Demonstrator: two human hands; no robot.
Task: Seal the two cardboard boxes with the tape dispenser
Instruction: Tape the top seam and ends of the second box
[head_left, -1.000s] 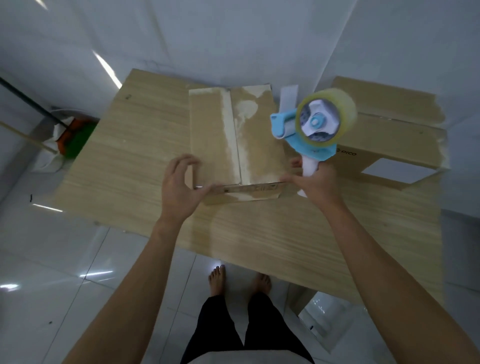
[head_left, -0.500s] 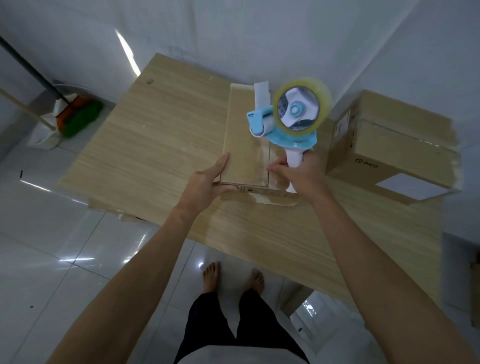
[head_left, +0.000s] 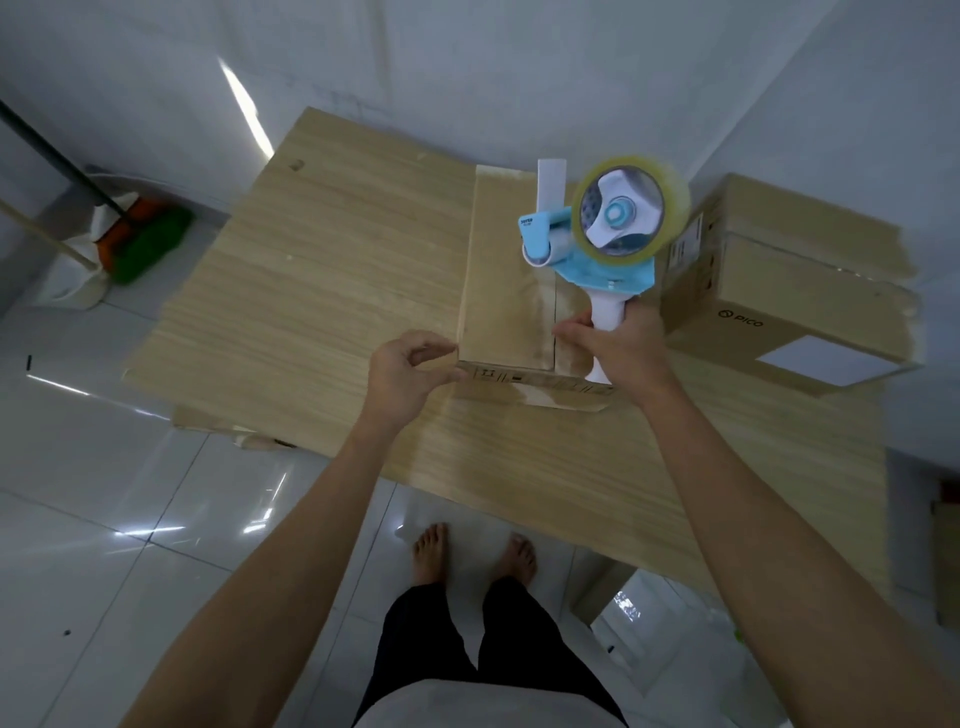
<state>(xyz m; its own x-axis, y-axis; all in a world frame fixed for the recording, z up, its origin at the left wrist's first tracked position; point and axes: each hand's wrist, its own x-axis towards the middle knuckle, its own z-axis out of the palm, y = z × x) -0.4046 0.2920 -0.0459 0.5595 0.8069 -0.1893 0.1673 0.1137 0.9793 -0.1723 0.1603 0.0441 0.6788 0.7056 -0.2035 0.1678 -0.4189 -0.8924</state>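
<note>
A slim cardboard box (head_left: 506, 291) lies lengthwise in the middle of the wooden table (head_left: 322, 280), its two top flaps meeting in a seam on the right. My right hand (head_left: 621, 345) grips the white handle of a blue tape dispenser (head_left: 597, 234) with a clear tape roll, held upright above the box's right half. My left hand (head_left: 408, 366) touches the box's near left corner with curled fingers and holds nothing. A second, larger cardboard box (head_left: 789, 291) with a white label stands at the table's right, its top flaps down.
A broom with green bristles and a dustpan (head_left: 130, 244) lean against the wall at the left. My bare feet (head_left: 472, 553) stand on glossy white tiles below the table's front edge. White walls close in behind the table.
My left hand has slid from the box's top edge down to its near left corner and curled. The dispenser stays raised in my right hand; the view shifted slightly.
</note>
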